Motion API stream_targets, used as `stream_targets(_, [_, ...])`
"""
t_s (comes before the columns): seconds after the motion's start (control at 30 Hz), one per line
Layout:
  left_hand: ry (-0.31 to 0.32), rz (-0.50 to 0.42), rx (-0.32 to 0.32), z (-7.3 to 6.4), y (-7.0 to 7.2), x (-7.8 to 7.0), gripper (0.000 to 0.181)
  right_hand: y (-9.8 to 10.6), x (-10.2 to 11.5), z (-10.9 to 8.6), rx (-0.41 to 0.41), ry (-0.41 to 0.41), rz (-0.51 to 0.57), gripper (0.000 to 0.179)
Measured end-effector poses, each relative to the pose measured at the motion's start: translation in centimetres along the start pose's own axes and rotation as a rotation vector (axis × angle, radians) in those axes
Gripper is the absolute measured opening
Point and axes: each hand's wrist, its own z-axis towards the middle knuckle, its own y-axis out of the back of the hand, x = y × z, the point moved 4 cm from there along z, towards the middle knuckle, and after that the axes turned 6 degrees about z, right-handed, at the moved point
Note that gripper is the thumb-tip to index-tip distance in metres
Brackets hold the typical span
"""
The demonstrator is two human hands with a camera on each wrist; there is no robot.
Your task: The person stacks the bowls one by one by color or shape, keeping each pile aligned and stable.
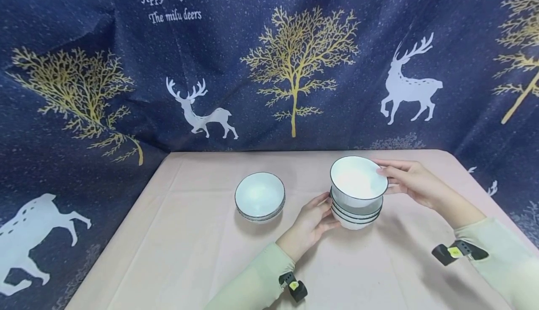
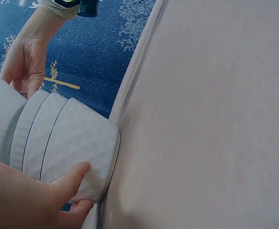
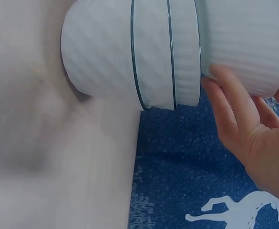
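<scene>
A dark blue curtain [image 1: 269,57] printed with deer and gold trees hangs behind the pink tabletop [image 1: 177,254]. The stack of bowls [image 1: 355,207] hides its own far side. Left of the stack sit two nested bowls [image 1: 259,198]. The right hand [image 1: 410,181] pinches the tilted top bowl [image 1: 358,181]; the left hand [image 1: 311,223] cups the stack's base

Glossy ribbed ceramic bowls [image 1: 357,198], matt tablecloth [image 1: 177,244]

Both hands forward, left hand [image 1: 312,220] with fingers lightly curled, right hand [image 1: 410,181] fingers extended, pinching.
</scene>
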Motion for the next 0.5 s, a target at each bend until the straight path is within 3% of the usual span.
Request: stream_targets(0.5, [-0.003, -0.001, 0.008, -0.08, -0.02, -0.03, 0.048, -0.15, -0.53, 0.04, 0.026, 0.012, -0.077, 0.028])
